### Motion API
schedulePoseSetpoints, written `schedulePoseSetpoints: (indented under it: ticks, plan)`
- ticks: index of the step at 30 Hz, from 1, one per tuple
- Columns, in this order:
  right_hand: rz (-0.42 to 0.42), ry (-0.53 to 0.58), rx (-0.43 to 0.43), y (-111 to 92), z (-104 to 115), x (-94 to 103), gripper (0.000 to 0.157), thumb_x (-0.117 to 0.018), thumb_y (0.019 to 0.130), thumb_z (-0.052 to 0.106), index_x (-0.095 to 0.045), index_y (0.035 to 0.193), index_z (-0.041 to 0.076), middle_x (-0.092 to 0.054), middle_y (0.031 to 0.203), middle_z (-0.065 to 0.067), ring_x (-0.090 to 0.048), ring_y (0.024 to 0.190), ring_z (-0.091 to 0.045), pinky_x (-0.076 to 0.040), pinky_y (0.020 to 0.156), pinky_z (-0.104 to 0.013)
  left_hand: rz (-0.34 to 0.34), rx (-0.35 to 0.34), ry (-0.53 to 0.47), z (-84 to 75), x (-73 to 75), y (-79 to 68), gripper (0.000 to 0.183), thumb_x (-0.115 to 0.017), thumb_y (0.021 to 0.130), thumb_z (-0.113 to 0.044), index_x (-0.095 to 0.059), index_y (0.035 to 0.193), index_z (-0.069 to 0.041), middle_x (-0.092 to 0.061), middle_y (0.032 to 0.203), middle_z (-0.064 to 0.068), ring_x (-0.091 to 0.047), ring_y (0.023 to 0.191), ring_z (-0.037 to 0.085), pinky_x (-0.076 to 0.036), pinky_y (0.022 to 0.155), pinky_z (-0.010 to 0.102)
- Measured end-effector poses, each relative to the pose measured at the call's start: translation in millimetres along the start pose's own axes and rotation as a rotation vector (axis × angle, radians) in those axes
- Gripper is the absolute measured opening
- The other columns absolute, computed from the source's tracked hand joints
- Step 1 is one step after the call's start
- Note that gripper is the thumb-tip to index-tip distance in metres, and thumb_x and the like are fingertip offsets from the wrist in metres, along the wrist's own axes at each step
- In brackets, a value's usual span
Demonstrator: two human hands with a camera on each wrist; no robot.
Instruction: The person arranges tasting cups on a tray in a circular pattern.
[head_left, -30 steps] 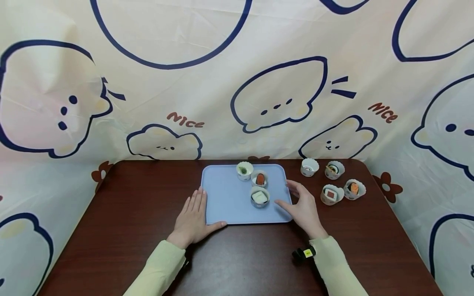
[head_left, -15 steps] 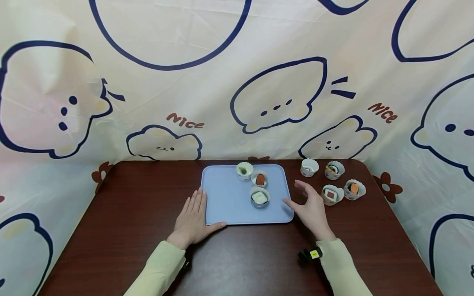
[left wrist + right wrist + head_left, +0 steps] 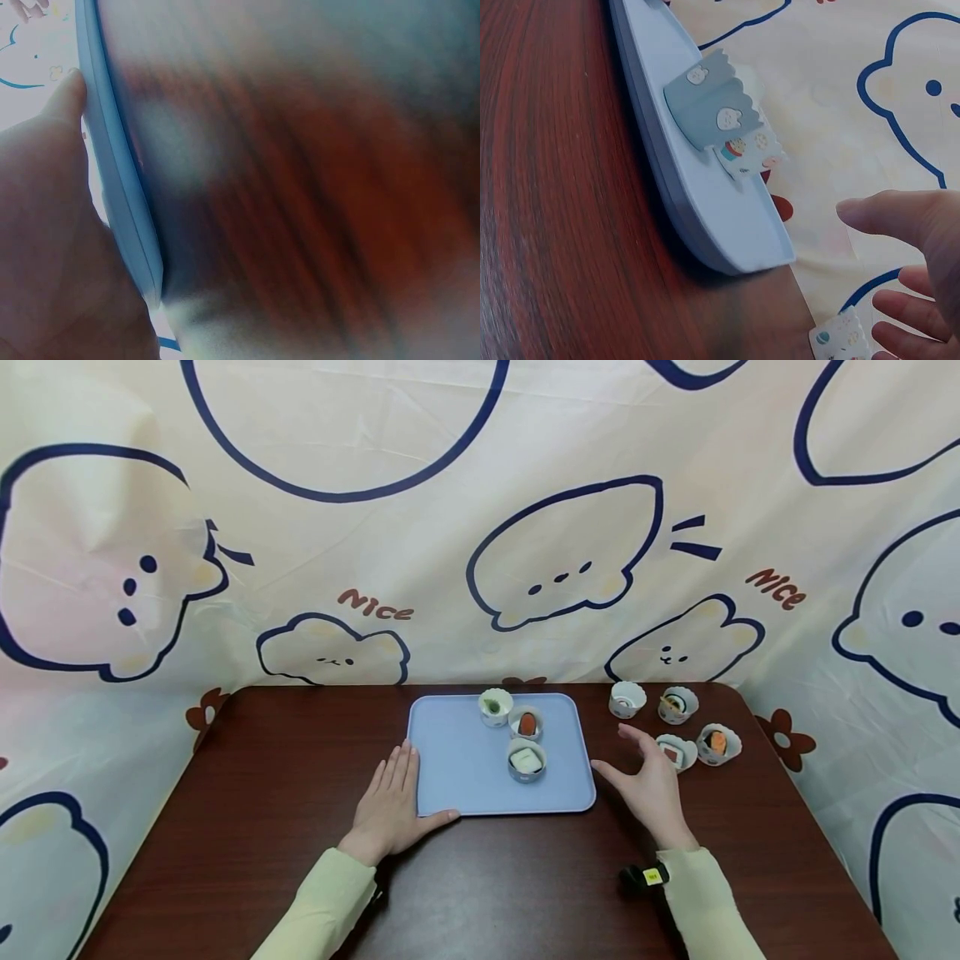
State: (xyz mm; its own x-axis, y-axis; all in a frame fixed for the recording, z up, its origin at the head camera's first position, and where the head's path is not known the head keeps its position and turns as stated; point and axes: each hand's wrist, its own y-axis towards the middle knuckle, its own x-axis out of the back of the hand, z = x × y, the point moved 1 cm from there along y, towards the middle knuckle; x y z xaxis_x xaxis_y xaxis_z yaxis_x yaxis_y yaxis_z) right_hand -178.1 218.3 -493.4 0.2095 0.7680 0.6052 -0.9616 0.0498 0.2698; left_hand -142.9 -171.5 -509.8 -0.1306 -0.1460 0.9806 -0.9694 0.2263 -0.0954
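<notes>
A light blue tray (image 3: 468, 760) lies on the dark brown table, with three paper cups on it. One cup (image 3: 495, 707) holds something green, the middle cup (image 3: 526, 723) an orange-brown piece, the nearest cup (image 3: 527, 761) a white piece. My left hand (image 3: 386, 806) rests flat at the tray's left front corner, fingers straight along its edge. Right of the tray, my right hand (image 3: 652, 789) is held with thumb and fingers spread, nothing between them. Its fingers partly cover a cup (image 3: 678, 752) with a white and reddish piece. The right wrist view shows the spread thumb and fingers (image 3: 911, 311).
Other paper cups stand at the table's back right: a white one (image 3: 627, 700), one with a dark-rimmed roll (image 3: 677, 704) and one with an orange-topped piece (image 3: 717, 744). A cartoon-printed cloth (image 3: 442, 552) hangs behind the table (image 3: 300, 752).
My right hand has moved right, from over the tray's right edge to beside the cups, staying spread. My left hand, the tray and the cups have stayed in place.
</notes>
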Motion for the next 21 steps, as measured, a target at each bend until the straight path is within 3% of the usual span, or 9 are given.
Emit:
schedulePoseSetpoints:
  ticks: [6, 10, 16, 21]
  plan:
    - [-0.014, -0.007, -0.019, -2, -3, 9.1, 0.070, -0.088, 0.083, 0.025, -0.056, 0.141, 0.004, -0.059, 0.137, -0.018, -0.053, 0.127, -0.039, -0.042, 0.102, -0.059, -0.017, -0.006, 0.000, 3.5, -6.1, 1.8, 0.124, -0.043, 0.084, -0.088, -0.016, 0.160, 0.006, -0.009, 0.167, 0.022, -0.007, 0.154, 0.035, -0.011, 0.121, 0.049]
    - [-0.031, -0.021, -0.039, -3, -7, 14.2, 0.071, -0.087, 0.084, 0.027, -0.055, 0.142, 0.004, -0.059, 0.134, -0.019, -0.055, 0.115, -0.039, -0.046, 0.096, -0.055, -0.034, -0.011, -0.003, 5.6, -10.4, 2.8, 0.125, -0.041, 0.083, -0.090, -0.016, 0.160, 0.006, -0.009, 0.167, 0.022, -0.007, 0.154, 0.035, -0.011, 0.121, 0.049]
    - [-0.074, -0.058, -0.058, -5, -10, 22.7, 0.072, -0.088, 0.083, 0.028, -0.055, 0.143, 0.004, -0.055, 0.139, -0.022, -0.053, 0.124, -0.042, -0.045, 0.099, -0.059, -0.011, -0.003, -0.002, 1.0, -2.6, 1.1, 0.123, -0.046, 0.084, -0.087, -0.018, 0.159, 0.007, -0.011, 0.166, 0.023, -0.009, 0.153, 0.036, -0.011, 0.121, 0.049]
    - [-0.116, -0.079, -0.070, -5, -12, 29.6, 0.072, -0.088, 0.083, 0.026, -0.055, 0.142, 0.003, -0.053, 0.140, -0.022, -0.051, 0.121, -0.042, -0.043, 0.099, -0.060, -0.018, -0.006, -0.001, 1.8, -3.4, 0.9, 0.123, -0.046, 0.084, -0.087, -0.019, 0.159, 0.007, -0.012, 0.166, 0.023, -0.009, 0.153, 0.036, -0.011, 0.121, 0.049]
